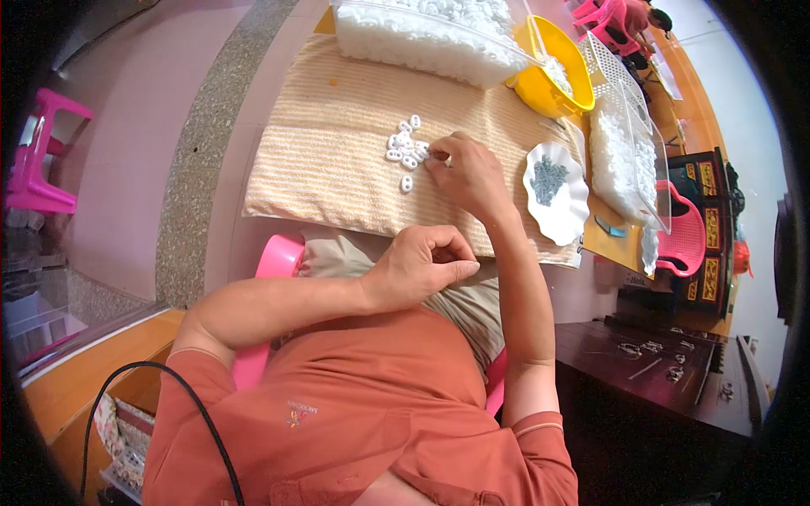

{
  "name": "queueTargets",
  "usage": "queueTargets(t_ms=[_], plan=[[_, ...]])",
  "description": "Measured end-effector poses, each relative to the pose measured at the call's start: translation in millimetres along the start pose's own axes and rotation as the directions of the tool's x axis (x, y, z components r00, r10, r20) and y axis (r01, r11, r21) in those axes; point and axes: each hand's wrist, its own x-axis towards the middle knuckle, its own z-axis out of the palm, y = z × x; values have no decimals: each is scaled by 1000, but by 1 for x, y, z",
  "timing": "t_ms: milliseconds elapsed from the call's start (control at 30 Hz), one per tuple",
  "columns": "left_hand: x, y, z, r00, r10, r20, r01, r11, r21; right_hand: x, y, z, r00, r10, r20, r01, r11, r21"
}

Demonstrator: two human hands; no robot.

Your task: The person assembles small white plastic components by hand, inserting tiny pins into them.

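Note:
A small cluster of white oval plastic pieces [407, 150], each with two dark holes, lies on the striped towel [321, 143]. My right hand [469, 175] reaches to the right side of this cluster. Its thumb and forefinger are pinched together, with a bit of white showing at the tips. Closer to my body, my left hand [422, 266] hangs over my lap by the towel's near edge. Its fingers are curled in and the thumb meets the forefinger; whatever they hold is hidden. A white wavy-rimmed dish [567, 221] with small dark grey parts [548, 179] sits right of my right hand.
At the back stands a clear bin [422, 55] full of white pieces, beside a yellow bowl [540, 88]. Another clear bin [620, 160] and a blue-handled tool [609, 226] are at the right. Pink chair [682, 232] and pink stool [46, 156] stand farther off.

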Motion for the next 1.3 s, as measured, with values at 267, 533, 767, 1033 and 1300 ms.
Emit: queueTargets(t_ms=[267,533,767,1033,1300], plan=[[7,3,-4,989,-10,-150,-8,993,-120,-10,16,4,998,9,-65,14,935,355],[24,1,-19,908,81,-411,-227,919,-321,-46,11,-12,995,71,-69,15,579,815],[18,8,-17,962,-18,-272,-103,900,-424,-61,5,-20,1000,16,26,-30,345,938],[18,7,-18,991,-94,-90,39,875,-483,-73,17,-26,995,-30,93,-83,249,965],[18,13,-18,981,-184,65,189,821,-539,-81,24,-25,988,-79,130,-110,215,971]])
